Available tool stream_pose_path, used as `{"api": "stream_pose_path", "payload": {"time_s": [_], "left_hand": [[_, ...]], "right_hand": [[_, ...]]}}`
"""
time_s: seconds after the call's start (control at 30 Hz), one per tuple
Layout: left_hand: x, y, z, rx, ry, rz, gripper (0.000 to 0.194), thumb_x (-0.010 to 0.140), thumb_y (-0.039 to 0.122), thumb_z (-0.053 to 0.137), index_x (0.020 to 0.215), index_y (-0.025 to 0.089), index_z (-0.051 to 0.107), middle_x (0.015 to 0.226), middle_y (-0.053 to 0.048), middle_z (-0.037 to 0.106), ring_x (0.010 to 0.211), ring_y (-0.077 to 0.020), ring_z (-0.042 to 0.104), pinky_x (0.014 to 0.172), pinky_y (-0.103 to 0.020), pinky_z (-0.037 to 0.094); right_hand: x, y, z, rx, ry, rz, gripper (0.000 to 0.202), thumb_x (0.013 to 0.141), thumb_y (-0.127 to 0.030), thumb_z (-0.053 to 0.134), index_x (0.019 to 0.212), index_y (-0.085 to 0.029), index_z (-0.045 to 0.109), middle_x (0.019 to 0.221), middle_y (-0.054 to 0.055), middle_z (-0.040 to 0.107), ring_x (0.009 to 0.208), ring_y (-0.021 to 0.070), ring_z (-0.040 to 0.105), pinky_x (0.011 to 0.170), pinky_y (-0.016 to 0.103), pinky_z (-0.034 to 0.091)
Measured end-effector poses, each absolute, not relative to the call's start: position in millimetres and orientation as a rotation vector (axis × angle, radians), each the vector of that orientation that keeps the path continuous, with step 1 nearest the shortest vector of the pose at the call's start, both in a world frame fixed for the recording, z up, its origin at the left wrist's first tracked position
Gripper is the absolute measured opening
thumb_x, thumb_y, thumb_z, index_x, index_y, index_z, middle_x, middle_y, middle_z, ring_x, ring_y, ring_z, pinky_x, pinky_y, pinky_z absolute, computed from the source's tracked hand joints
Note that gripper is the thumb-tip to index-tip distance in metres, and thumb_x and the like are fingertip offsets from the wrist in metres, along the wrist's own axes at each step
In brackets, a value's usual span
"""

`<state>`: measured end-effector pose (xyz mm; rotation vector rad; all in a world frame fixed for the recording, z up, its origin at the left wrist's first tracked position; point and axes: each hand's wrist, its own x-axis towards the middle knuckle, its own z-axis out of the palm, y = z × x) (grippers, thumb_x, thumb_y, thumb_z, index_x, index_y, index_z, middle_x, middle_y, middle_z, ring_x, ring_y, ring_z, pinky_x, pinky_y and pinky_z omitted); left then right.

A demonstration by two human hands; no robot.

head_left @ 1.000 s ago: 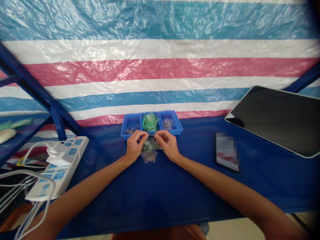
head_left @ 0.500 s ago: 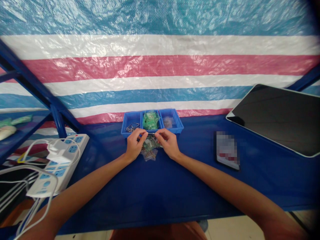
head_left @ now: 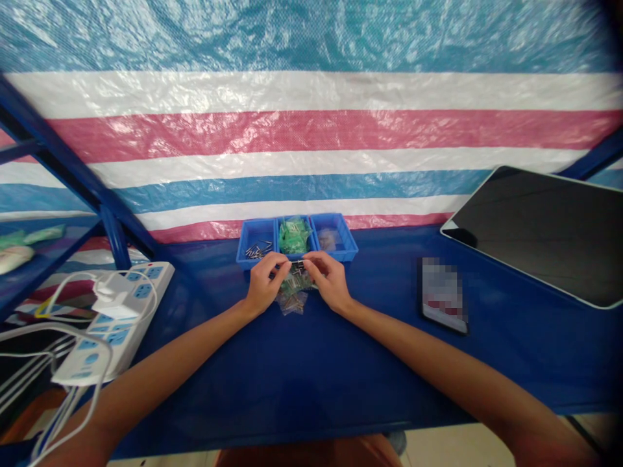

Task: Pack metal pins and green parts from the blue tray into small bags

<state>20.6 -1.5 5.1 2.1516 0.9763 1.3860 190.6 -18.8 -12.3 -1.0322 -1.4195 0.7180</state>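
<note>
Just in front of the blue bins, my left hand point(head_left: 265, 283) and my right hand point(head_left: 329, 279) are closed in pinches, fingertips a short gap apart. Between them runs a thin pale edge, which looks like the top of a small clear plastic bag point(head_left: 298, 263); its lower part blends with what lies beneath. Under the hands is a pile of small greenish bags point(head_left: 296, 283). Nearer to me lies a clear bag of small metal parts point(head_left: 292, 302). Behind stand a left bin point(head_left: 243, 241) with loose metal pins or screws, a middle bin with green bags point(head_left: 294, 236), and a right bin point(head_left: 346, 241) with clear bags.
A white power strip point(head_left: 141, 311) with a plugged-in charger point(head_left: 114, 297) and cables lies at the left. To the right are a phone-like device point(head_left: 442, 295), its screen blurred, and a large dark-screened panel point(head_left: 545, 227). A striped sheet point(head_left: 311, 130) hangs behind the blue table point(head_left: 311, 370).
My left fingertips have shifted slightly right, towards those of my right hand, and less of the pale edge shows between them. The bins and bags on the table stay put.
</note>
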Motion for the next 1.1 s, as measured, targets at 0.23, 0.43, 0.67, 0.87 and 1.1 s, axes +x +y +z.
{"api": "stream_pose_path", "payload": {"time_s": [0.23, 0.43, 0.67, 0.87, 1.1], "left_hand": [[20.1, -1.8, 6.4, 2.159, 0.98, 1.402, 0.017, 0.089, 0.028, 0.051, 0.081, 0.016, 0.06, 0.082, -0.003, 0.061, 0.075, -0.0124, 0.057, 0.065, -0.023, 0.046], [20.4, -2.2, 4.3, 2.081, 1.023, 1.406, 0.016, 0.087, 0.032, 0.055, 0.093, 0.017, 0.06, 0.086, -0.003, 0.061, 0.075, -0.0116, 0.059, 0.061, -0.02, 0.047], [21.4, -2.7, 3.3, 2.081, 0.942, 1.445, 0.018, 0.083, 0.031, 0.061, 0.095, 0.017, 0.058, 0.089, -0.003, 0.058, 0.069, -0.009, 0.057, 0.056, -0.018, 0.048], [20.7, -2.5, 5.4, 2.138, 0.946, 1.441, 0.011, 0.085, 0.028, 0.059, 0.087, 0.017, 0.06, 0.086, -0.004, 0.059, 0.073, -0.0105, 0.056, 0.059, -0.02, 0.047], [20.8, -2.3, 6.0, 2.142, 0.974, 1.452, 0.01, 0.086, 0.026, 0.058, 0.084, 0.016, 0.06, 0.084, -0.003, 0.059, 0.074, -0.0111, 0.055, 0.06, -0.021, 0.045]], "right_hand": [[189.5, -19.4, -12.3, -1.025, -1.451, 0.696, 0.023, 0.086, -0.04, 0.056, 0.088, -0.019, 0.065, 0.079, 0.003, 0.064, 0.063, 0.0135, 0.054, 0.058, 0.025, 0.044], [189.9, -18.8, -11.7, -1.047, -1.457, 0.663, 0.025, 0.087, -0.041, 0.054, 0.085, -0.018, 0.064, 0.076, 0.003, 0.062, 0.065, 0.0138, 0.054, 0.057, 0.024, 0.043], [189.5, -19.4, -10.9, -1.06, -1.455, 0.658, 0.027, 0.088, -0.043, 0.052, 0.082, -0.019, 0.063, 0.074, 0.003, 0.061, 0.063, 0.0137, 0.053, 0.056, 0.024, 0.042], [189.8, -19.0, -10.8, -1.036, -1.476, 0.664, 0.027, 0.088, -0.042, 0.052, 0.081, -0.019, 0.064, 0.072, 0.002, 0.06, 0.063, 0.0136, 0.053, 0.057, 0.025, 0.042], [188.3, -20.2, -12.6, -1.021, -1.435, 0.705, 0.026, 0.086, -0.041, 0.057, 0.1, -0.02, 0.064, 0.08, 0.003, 0.063, 0.063, 0.0133, 0.054, 0.058, 0.025, 0.045]]}}
